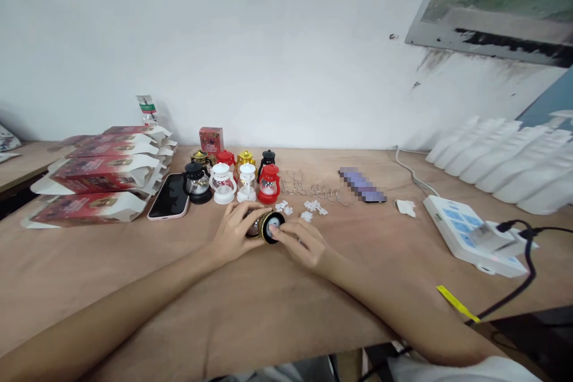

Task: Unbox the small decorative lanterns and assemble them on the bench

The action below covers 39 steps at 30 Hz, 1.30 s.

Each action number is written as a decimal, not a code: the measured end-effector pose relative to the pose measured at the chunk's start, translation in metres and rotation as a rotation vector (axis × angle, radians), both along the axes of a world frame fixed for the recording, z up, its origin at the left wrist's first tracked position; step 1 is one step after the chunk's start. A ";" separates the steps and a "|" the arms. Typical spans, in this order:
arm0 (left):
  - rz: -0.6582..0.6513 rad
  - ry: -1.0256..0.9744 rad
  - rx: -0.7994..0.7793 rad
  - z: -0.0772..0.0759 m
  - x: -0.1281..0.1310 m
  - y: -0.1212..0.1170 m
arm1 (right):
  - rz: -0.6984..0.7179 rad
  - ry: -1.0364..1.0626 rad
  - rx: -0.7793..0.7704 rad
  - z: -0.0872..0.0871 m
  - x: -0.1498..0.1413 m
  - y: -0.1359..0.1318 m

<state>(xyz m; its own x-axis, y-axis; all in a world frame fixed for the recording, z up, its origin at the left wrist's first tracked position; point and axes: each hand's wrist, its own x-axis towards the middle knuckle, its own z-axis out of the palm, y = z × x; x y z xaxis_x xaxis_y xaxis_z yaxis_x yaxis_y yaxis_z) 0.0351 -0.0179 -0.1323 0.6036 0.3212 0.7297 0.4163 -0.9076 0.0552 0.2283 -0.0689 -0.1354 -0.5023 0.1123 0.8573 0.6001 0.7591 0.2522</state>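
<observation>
A small lantern [265,230] with a black and gold base lies tipped on its side, its underside facing right. My left hand [235,228] is wrapped round its body and hides much of it. At the pale disc in the base, the fingertips of my right hand [307,242] press together, and anything small between them is hidden. Just behind my hands stand a red lantern [268,185], white lanterns [222,184] and a black lantern [197,184], with more in a second row. Little white tabs [307,216] lie behind my right hand.
Flattened red boxes [107,173] are stacked at left beside a phone [168,197]. A small red box [211,140] stands behind the lanterns. Thin wire pieces [313,188] lie mid-table. At right are a pixelated item [362,185], a power strip [470,233] with cables, and white bottles [501,158].
</observation>
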 end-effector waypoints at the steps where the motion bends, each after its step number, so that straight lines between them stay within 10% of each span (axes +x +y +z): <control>1: 0.000 -0.002 -0.004 0.000 0.000 0.000 | -0.001 0.004 -0.004 0.001 -0.001 -0.001; 39: 0.075 0.097 -0.017 0.000 -0.001 -0.003 | -0.065 0.166 -0.261 -0.004 -0.006 -0.002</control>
